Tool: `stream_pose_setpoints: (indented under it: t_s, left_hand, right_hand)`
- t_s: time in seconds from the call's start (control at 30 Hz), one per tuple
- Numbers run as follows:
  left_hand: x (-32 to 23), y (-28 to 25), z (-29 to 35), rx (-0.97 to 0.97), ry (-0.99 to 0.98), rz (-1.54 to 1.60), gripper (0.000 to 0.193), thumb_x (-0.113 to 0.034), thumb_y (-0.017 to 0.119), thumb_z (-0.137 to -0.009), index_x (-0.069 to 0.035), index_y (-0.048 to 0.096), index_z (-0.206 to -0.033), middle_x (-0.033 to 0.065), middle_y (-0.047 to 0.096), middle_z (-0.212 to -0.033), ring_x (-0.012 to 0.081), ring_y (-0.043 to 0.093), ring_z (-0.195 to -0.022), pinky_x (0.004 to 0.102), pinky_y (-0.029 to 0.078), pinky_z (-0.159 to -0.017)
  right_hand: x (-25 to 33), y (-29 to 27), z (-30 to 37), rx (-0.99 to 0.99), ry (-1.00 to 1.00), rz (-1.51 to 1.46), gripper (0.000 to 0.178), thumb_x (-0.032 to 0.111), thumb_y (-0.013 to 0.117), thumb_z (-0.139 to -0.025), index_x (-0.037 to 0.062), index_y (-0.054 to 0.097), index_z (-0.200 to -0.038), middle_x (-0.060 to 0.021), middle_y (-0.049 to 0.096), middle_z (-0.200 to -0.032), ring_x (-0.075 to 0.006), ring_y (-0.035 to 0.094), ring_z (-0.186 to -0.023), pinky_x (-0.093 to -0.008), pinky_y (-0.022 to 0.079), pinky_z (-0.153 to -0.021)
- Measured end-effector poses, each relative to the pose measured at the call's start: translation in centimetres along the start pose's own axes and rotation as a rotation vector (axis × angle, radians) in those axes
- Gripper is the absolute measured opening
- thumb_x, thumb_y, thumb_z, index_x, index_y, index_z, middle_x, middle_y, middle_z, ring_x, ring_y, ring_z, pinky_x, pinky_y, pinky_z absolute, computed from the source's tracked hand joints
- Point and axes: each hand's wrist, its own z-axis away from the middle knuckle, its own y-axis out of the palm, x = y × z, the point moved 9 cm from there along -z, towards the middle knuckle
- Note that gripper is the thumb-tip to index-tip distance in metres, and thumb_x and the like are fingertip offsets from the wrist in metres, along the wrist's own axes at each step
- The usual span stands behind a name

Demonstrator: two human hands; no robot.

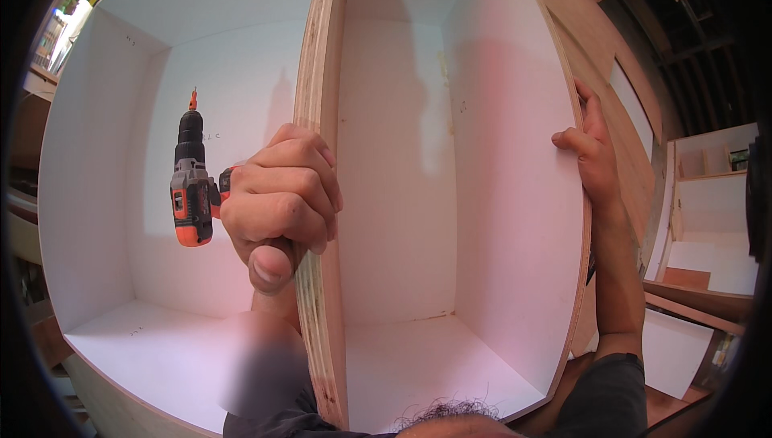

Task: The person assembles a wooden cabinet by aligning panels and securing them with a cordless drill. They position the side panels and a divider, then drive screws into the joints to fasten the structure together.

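A large box-shaped cabinet is in front of me, white inside, with a thick plywood divider between its two compartments. My left hand is closed round the divider's edge, knuckles toward me and thumb low on the left. Just left of it, in the left compartment, is an orange and black cordless drill, bit toward the far end. My left hand hides part of its grip and base. On the right, my right hand clasps the edge of the cabinet's side panel, thumb over the edge and other fingers partly hidden outside.
The white back panel closes the right compartment. Beyond the cabinet's right side are large wooden boards. A white open cabinet and a loose white panel stand farther right. Timber pieces show along the left rim.
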Motion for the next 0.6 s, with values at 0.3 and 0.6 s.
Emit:
stream_pose_setpoints:
  t_s: [0.3,0.6]
  left_hand:
    - [-0.03,-0.04,0.02,-0.008,-0.008,-0.004,0.075,-0.072,0.043,-0.099,-0.013,0.047,-0.053,-0.003,0.049,-0.049,0.0165,0.053,-0.052,0.0361,0.045,-0.066]
    - [-0.09,0.0,-0.01,-0.014,-0.013,-0.012,0.075,-0.073,0.043,-0.098,-0.013,0.047,-0.053,-0.0031,0.048,-0.048,0.0166,0.053,-0.052,0.0372,0.045,-0.067]
  right_hand:
    - [0.22,0.24,0.04,0.017,0.014,0.03,0.088,0.006,0.056,-0.072,-0.0067,0.024,-0.154,-0.0231,0.041,-0.146,-0.0251,0.048,-0.13,-0.0309,0.039,-0.109]
    - [0.43,0.28,0.12,0.009,0.013,0.021,0.087,0.006,0.056,-0.073,-0.0061,0.024,-0.154,-0.0224,0.042,-0.148,-0.0248,0.048,-0.131,-0.031,0.039,-0.109]
